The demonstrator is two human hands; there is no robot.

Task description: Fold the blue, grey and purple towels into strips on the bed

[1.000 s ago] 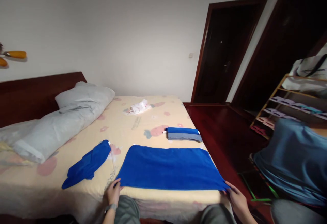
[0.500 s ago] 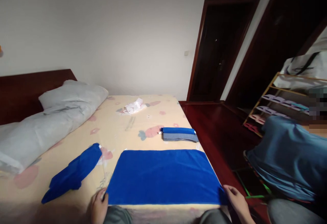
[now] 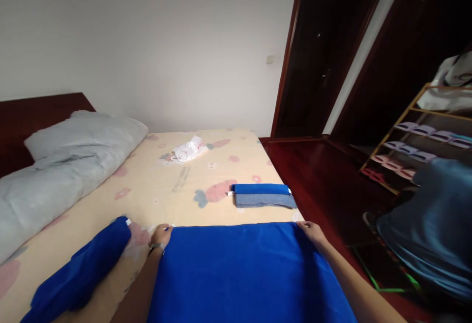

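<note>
A blue towel lies spread flat on the bed, its near part running out of view at the bottom. My left hand pinches its far left corner, where a small white tag shows. At the far right corner, close to the bed's edge, my right hand is closed on the cloth. Beyond the towel sits a folded blue and grey cloth. Left of my left arm lies a crumpled blue cloth with a white tag.
A grey quilt is heaped along the bed's left side. White crumpled plastic rests near the far end of the patterned bed sheet. To the right are dark red floor, a shoe rack with slippers and a blue-draped object.
Both hands have moved from the towel's near corners forward to its far corners. The camera has come closer, so the towel's near edge has left the view.
</note>
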